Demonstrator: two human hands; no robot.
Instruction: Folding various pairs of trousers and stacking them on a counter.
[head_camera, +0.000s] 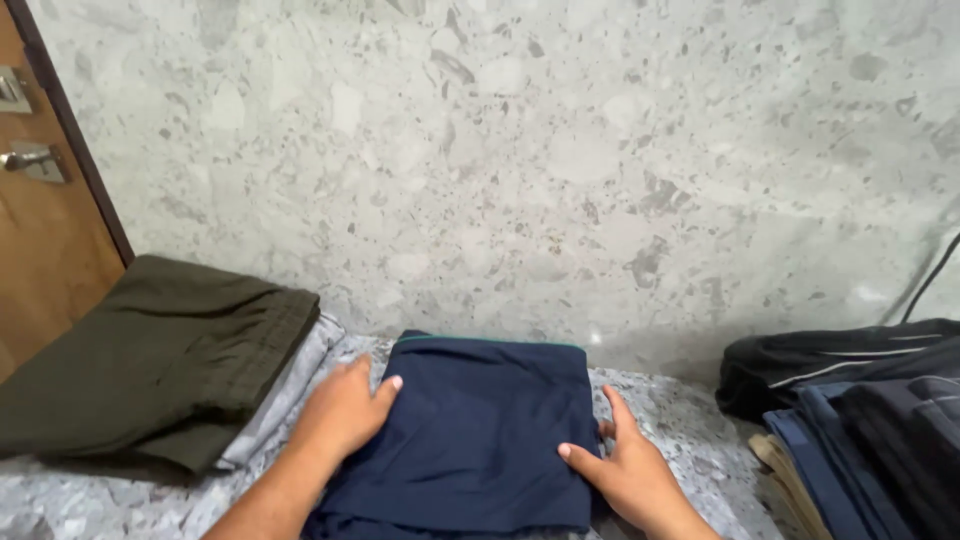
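I am pressing the left hand (345, 412) flat, fingers open and spread, on the left edge of the folded navy garment (470, 430), while the right hand (625, 465) is bracing its lower right edge, fingers extended and gripping nothing, so the fold is being held square from both sides. The garment is lying centred on the grey patterned bed surface (690, 420), between the folded olive trousers (160, 360) at left and the pile of dark clothes (860, 400) at right.
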